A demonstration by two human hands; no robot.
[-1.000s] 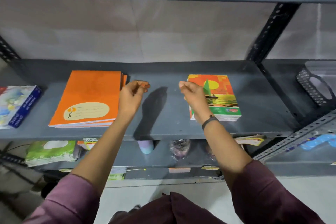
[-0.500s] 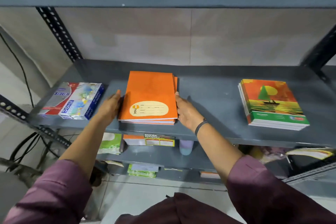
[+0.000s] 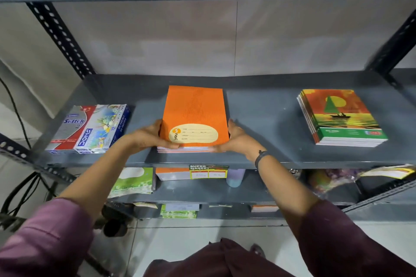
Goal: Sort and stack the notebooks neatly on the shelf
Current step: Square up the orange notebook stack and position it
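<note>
A stack of orange notebooks (image 3: pixel 195 110) with a cream oval label lies in the middle of the grey shelf (image 3: pixel 258 119). My left hand (image 3: pixel 146 136) grips the stack's left edge and near corner. My right hand (image 3: pixel 236 138) grips its right edge, fingers under the near corner. The stack's edges look squared together. A second stack of notebooks with a sailboat sunset cover (image 3: pixel 340 117) lies at the shelf's right end, its layers slightly fanned, no hand near it.
Two boxed packs (image 3: pixel 90 129) sit at the left end of the shelf. Perforated uprights (image 3: pixel 60 38) frame the bay, with another shelf close overhead. The lower shelf (image 3: pixel 202 193) holds green packs, labelled pads and a cup. Cables hang at far left.
Both hands left the gap between the stacks and went to the orange stack, first pressing its sides, now gripping its near corners. My view swung left, centring the orange stack.
</note>
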